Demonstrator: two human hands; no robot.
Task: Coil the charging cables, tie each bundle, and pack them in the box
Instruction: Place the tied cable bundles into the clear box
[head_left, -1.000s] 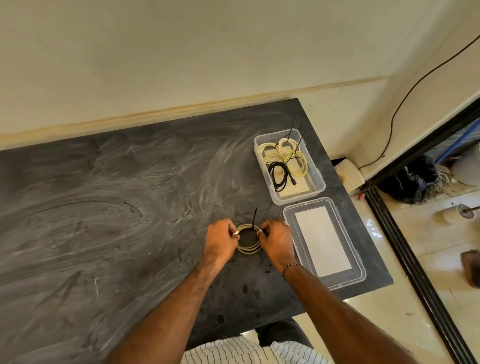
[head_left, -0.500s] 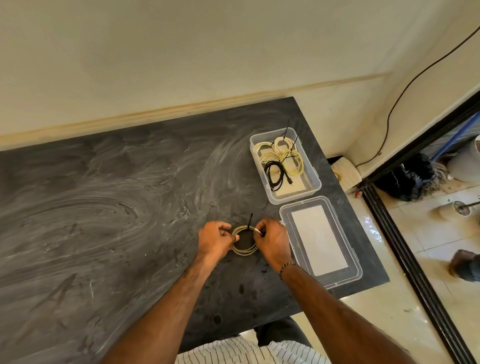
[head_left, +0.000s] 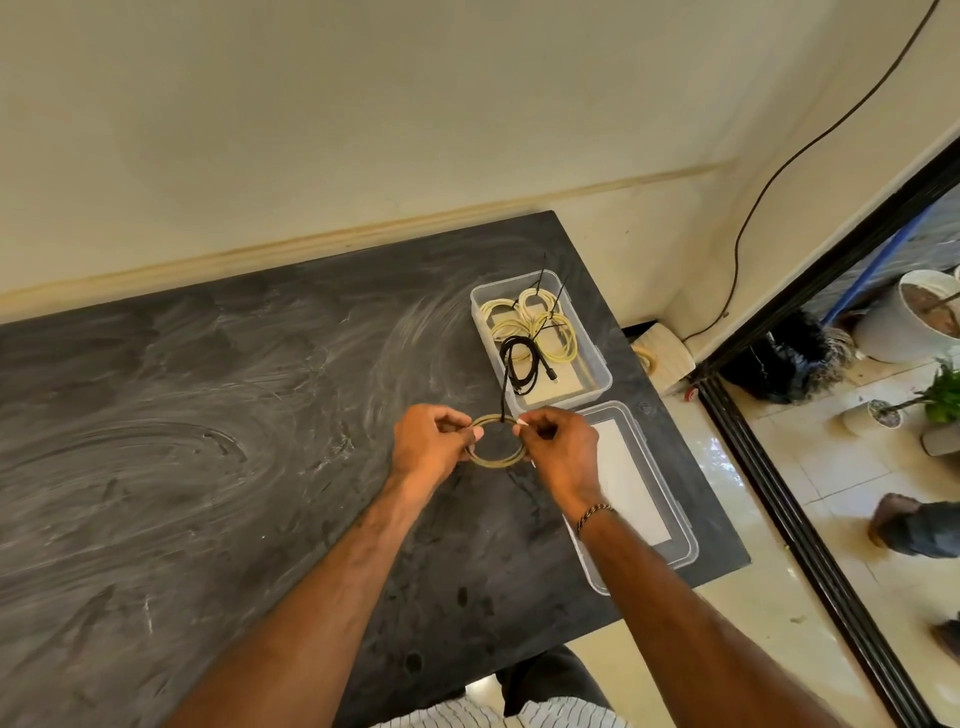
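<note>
Gripping the coiled cable from both sides, left hand and right hand steady its black tie. Loosening either pinch before the tie cinches could let the loops spring apart.

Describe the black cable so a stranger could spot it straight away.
Find the clear box at the dark table's far right, beyond its lid. Inside, the black cable lies nearest the person, the only dark coil among pale yellow ones.

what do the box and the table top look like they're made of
Box: clear, slightly frosted plastic by the look; the bundled cables show through its walls. Table top: dark grey and matte with pale swirled streaks, possibly stone or a painted board; the picture can't settle which.
</note>
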